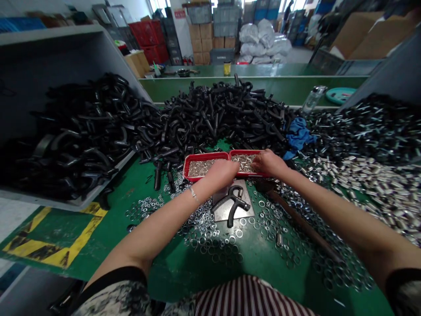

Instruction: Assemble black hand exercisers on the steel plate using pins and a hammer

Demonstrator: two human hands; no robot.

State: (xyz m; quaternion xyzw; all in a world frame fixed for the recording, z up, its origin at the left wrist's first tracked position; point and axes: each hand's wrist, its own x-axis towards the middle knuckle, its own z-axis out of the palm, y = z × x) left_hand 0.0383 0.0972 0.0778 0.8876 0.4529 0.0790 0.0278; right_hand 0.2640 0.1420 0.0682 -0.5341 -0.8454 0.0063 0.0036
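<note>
My left hand (224, 172) is closed over the front of the left red tray (190, 178), fingertips pressed together near the right red tray (231, 153). What it pinches, if anything, is too small to make out. My right hand (270, 163) dips its curled fingers into the right tray, among small metal pins (245, 163). Anything between those fingertips is hidden. Small shiny parts (199, 167) fill the left tray. Just below my hands, a black curved handle part (234, 204) with branching arms lies on a metal plate (219, 213).
Black handle parts (217, 109) are heaped behind the trays and spill from a grey bin (79, 204). Metal rings (210, 239) lie scattered in front. A hammer (302, 224) rests under my right forearm. Silver cylinders (371, 184), a blue cloth (298, 134) and a bottle (313, 100) are rightward.
</note>
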